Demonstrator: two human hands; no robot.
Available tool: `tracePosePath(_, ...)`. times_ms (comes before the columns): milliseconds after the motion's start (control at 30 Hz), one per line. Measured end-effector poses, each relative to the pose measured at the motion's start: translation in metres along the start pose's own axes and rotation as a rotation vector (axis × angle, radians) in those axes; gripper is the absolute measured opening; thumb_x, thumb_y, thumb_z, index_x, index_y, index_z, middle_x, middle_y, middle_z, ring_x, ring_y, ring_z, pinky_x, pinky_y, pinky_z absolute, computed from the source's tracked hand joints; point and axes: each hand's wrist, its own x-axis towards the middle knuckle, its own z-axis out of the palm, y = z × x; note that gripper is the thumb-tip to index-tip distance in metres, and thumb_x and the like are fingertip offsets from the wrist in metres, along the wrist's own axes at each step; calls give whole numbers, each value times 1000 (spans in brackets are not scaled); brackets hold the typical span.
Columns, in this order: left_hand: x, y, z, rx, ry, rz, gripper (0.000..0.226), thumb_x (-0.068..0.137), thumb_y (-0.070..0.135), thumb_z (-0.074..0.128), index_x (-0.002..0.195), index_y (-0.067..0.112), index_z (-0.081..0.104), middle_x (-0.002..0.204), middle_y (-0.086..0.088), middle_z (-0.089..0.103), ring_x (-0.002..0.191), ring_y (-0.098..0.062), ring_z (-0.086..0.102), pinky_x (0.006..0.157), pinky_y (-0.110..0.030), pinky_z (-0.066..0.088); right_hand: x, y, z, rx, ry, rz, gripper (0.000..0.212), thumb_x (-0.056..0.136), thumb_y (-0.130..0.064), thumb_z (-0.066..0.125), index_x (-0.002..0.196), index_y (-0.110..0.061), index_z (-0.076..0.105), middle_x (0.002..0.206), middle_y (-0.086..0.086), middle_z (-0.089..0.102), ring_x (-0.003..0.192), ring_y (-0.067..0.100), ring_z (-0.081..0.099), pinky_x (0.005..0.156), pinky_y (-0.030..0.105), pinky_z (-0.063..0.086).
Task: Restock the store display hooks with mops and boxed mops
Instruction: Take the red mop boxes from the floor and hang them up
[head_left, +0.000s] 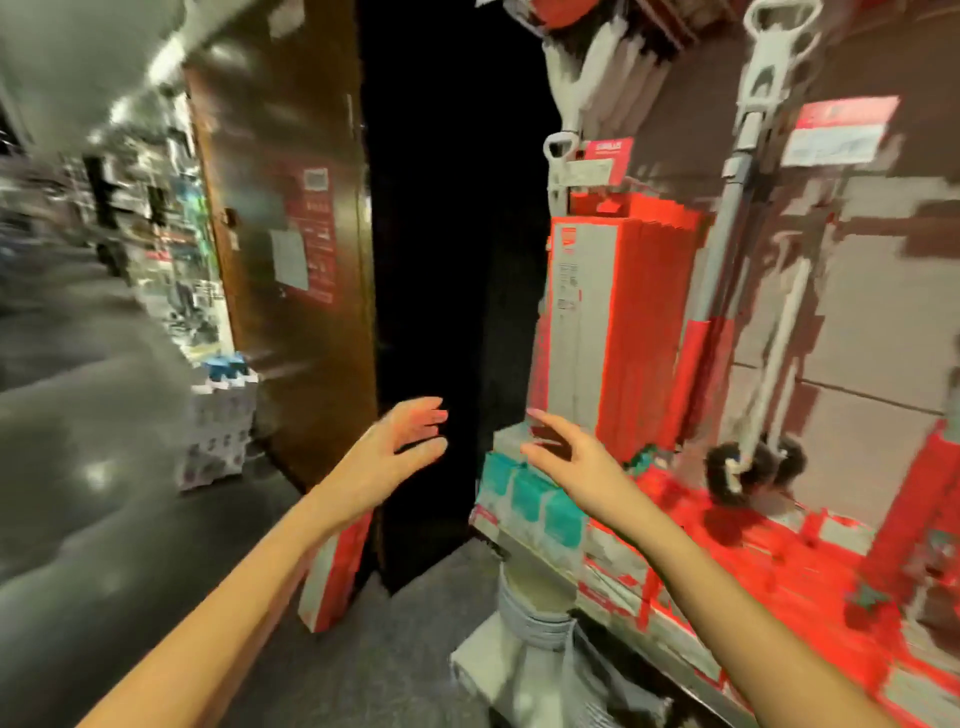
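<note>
Frame blurry. Both hands empty, fingers spread: left hand, right hand, apart, reaching forward. One boxed mop stands on the floor under the left forearm. Beyond, boxed mops hang on the display, loose mops beside them.

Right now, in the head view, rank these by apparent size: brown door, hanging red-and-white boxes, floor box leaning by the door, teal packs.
1. brown door
2. hanging red-and-white boxes
3. Not ranked: leaning floor box and teal packs, taken as a row, look alike, and the box is partly hidden.
</note>
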Motion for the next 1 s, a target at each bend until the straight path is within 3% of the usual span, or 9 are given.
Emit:
tracePosePath(67, -11, -27, -72, 14, 69, -30, 45, 91, 6, 57, 133, 15, 44, 128, -1, 57, 118, -8, 54, 106, -29, 41, 36, -22, 65, 71, -53, -10, 50, 92, -20, 61, 139, -16, 45, 133, 8, 54, 115, 15, 55, 94, 23, 45)
tracePosePath(300, -31, -103, -271, 95, 245, -121, 44, 91, 10, 58, 133, 15, 47, 128, -1, 58, 116, -7, 55, 102, -25, 43, 148, -88, 255, 188, -245, -57, 53, 92, -28, 59, 142, -23, 41, 137, 6, 50, 121, 15, 53, 104, 29, 40)
tracePosePath(433, -19, -162, -332, 102, 270, -171, 42, 91, 9, 59, 131, 14, 46, 126, -4, 58, 116, -12, 56, 95, -21, 47, 213, -105, 335, 145, -320, -82, 53, 94, -31, 57, 143, -25, 39, 137, -2, 49, 112, 3, 48, 97, 20, 36)
tracePosePath(533, 4, -213, -372, 62, 316, -205, 43, 90, 15, 62, 130, 17, 48, 128, -4, 58, 115, -12, 57, 97, -25, 47, 273, -103, 388, 132, -363, -101, 53, 93, -31, 57, 143, -25, 39, 140, 3, 49, 116, 8, 50, 100, 24, 39)
tracePosePath(633, 41, -266, -412, 49, 333, -245, 41, 92, 11, 58, 131, 16, 46, 128, -5, 57, 111, -7, 57, 91, -16, 48, 342, -91, 438, 140, -386, -105, 53, 94, -30, 57, 143, -23, 38, 140, 4, 50, 123, 15, 51, 105, 30, 40)
tracePosePath(867, 172, -385, -515, 53, 342, -365, 39, 93, 12, 57, 130, 16, 46, 129, -3, 56, 100, 4, 57, 88, -14, 49, 519, -40, 526, 221, -366, 41, 54, 93, -30, 58, 143, -24, 39, 141, 8, 48, 117, 17, 55, 92, 28, 47)
tracePosePath(1000, 249, -447, -545, 17, 327, -409, 39, 93, 9, 56, 131, 10, 46, 126, -5, 56, 105, -12, 57, 81, -13, 49, 590, -4, 543, 224, -317, 158, 54, 94, -32, 56, 144, -24, 37, 142, 5, 47, 119, 16, 54, 91, 26, 44)
